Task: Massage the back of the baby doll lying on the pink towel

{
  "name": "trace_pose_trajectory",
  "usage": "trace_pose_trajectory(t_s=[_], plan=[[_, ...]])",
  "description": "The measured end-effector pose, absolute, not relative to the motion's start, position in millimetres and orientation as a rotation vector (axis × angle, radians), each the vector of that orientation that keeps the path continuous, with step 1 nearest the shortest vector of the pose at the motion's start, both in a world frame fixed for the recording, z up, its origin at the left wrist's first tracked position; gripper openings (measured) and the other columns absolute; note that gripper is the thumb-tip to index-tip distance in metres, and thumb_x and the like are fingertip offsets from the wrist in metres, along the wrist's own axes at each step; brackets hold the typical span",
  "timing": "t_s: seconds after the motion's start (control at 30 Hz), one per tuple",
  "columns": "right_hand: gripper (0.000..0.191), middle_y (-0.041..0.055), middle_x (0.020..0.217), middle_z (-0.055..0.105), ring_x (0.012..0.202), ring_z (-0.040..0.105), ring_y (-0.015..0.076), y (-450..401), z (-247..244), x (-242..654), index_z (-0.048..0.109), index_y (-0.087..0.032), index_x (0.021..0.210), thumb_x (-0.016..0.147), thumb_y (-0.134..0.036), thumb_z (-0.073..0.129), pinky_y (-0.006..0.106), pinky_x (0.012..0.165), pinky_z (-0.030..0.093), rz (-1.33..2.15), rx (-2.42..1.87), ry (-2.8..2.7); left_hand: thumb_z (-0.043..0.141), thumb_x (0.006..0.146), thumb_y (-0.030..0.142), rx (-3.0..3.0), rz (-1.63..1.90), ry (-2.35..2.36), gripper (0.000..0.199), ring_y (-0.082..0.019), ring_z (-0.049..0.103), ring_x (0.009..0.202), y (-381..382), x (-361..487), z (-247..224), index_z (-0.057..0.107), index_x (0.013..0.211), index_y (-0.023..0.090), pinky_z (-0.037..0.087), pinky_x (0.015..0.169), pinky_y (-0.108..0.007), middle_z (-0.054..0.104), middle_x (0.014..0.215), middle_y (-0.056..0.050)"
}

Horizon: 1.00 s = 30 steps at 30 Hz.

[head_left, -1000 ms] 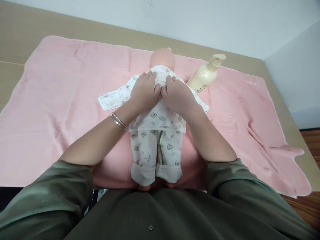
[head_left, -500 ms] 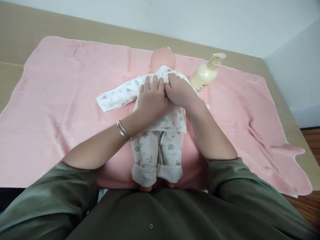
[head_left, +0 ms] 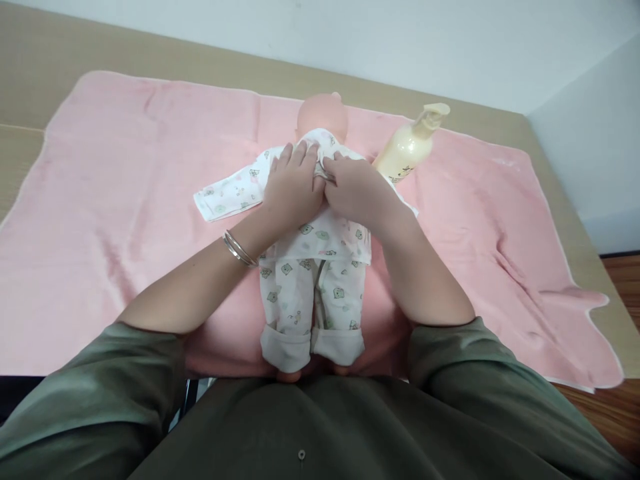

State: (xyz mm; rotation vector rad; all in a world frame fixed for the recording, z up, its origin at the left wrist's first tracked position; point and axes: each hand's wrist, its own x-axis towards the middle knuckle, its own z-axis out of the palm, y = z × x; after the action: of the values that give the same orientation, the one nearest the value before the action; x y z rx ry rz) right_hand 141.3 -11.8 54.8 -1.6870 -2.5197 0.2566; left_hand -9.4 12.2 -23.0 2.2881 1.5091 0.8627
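A baby doll point(head_left: 323, 113) lies stretched out before me, its head at the far end and its feet by my waist. It wears a white printed shirt point(head_left: 330, 240) and matching trousers point(head_left: 337, 297) with turned-up cuffs. My left hand point(head_left: 295, 187) rests on the upper part of the shirt, fingers stretched out over the cloth. Close beside it, my right hand point(head_left: 357, 190) is closed on a bunched fold of the shirt near the middle of the chest. The fingertips of both hands are partly hidden, and one shirt sleeve is mostly behind my right forearm.
Under the doll a pink blanket point(head_left: 150, 220) covers much of the wooden table point(head_left: 45, 60). A cream pump bottle point(head_left: 407, 147) is beside the doll's shoulder on the right. White walls point(head_left: 450, 40) stand behind the table and on the right.
Both hands have shifted slightly left and a little toward me over the shirt. A fold of cloth now shows bunched between them. The doll's head has moved slightly left in view.
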Motion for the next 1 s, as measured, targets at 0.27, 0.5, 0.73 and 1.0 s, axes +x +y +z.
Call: trace_pose_trajectory(t_s=[0.27,0.5,0.73,1.0], plan=[[0.044,0.0148,0.129,0.071,0.12,0.066,0.0333,33,24,157,0.061,-0.019,0.131,0.106,-0.033,0.028,0.052,0.108,0.053,0.268,-1.706,-2.306,0.043,0.095,0.036,2.246,0.822,1.562,0.063,-0.039,0.031,0.163,2,-3,-19,0.048,0.155,0.016,0.023,0.136,-0.064,0.044,0.169,-0.015],[0.043,0.0186,0.139,0.062,0.146,0.049,0.0377,-10,39,140,0.054,-0.012,0.137,0.105,-0.027,0.031,0.06,0.124,0.041,0.224,-1.577,-2.491,0.033,0.098,0.034,2.167,0.859,1.63,0.051,-0.03,0.057,0.144,38,-26,-20,0.063,0.138,0.029,0.043,0.129,-0.052,0.071,0.14,-0.008],[0.047,0.0192,0.149,0.057,0.151,0.045,0.0359,0,31,138,0.053,-0.012,0.143,0.105,-0.028,0.031,0.06,0.128,0.038,0.35,-1.642,-2.378,0.028,0.104,0.044,2.178,0.956,1.66,0.054,-0.028,0.056,0.146,39,-25,-38,0.059,0.144,0.026,0.041,0.131,-0.049,0.069,0.143,-0.01],[0.071,0.021,0.173,0.031,0.167,0.017,0.041,41,-14,142,0.034,-0.007,0.161,0.106,-0.052,0.028,0.067,0.135,0.016,0.318,-1.724,-2.185,0.03,0.105,0.047,2.152,0.971,1.658,0.057,-0.029,0.05,0.152,39,-25,-41,0.056,0.148,0.02,0.033,0.135,-0.049,0.061,0.155,-0.013]])
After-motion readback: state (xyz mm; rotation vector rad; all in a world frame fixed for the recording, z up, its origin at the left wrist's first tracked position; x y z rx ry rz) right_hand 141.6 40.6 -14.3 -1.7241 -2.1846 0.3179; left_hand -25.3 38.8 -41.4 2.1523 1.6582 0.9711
